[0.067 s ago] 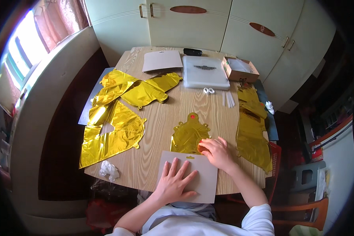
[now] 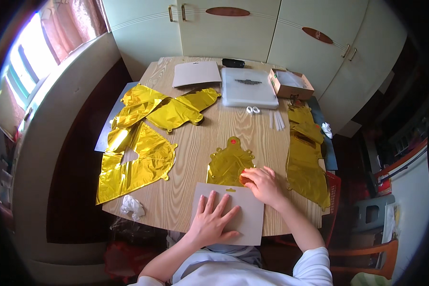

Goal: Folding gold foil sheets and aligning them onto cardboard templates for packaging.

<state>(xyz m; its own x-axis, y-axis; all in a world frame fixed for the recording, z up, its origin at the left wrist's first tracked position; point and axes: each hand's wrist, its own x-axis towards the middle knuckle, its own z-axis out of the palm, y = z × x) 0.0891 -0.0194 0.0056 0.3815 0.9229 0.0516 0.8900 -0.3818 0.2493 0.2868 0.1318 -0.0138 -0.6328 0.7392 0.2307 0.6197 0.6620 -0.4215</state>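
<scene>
My left hand (image 2: 211, 221) lies flat with its fingers spread on a grey card (image 2: 249, 214), which has a small hanging slot near its far edge. Just beyond the card, a flat gold foil balloon (image 2: 229, 162) rests on the table, with a rounded tip, a red dot and small side tabs. The card's far edge meets its lower part. At the balloon's right edge my right hand (image 2: 263, 185) is closed, thumb and fingers together over a red-orange patch (image 2: 245, 176). Whether that patch is part of the balloon or a separate piece is hard to tell.
Gold foil balloons (image 2: 150, 157) cover the table's left side; more foil (image 2: 307, 152) hangs over the right edge. Toward the back are grey cards (image 2: 197, 74), clear plastic bags (image 2: 249, 93), a cardboard box (image 2: 298, 91), white ribbon rolls (image 2: 253, 110) and white strips (image 2: 276, 121). Crumpled tissue (image 2: 132, 207) lies front left.
</scene>
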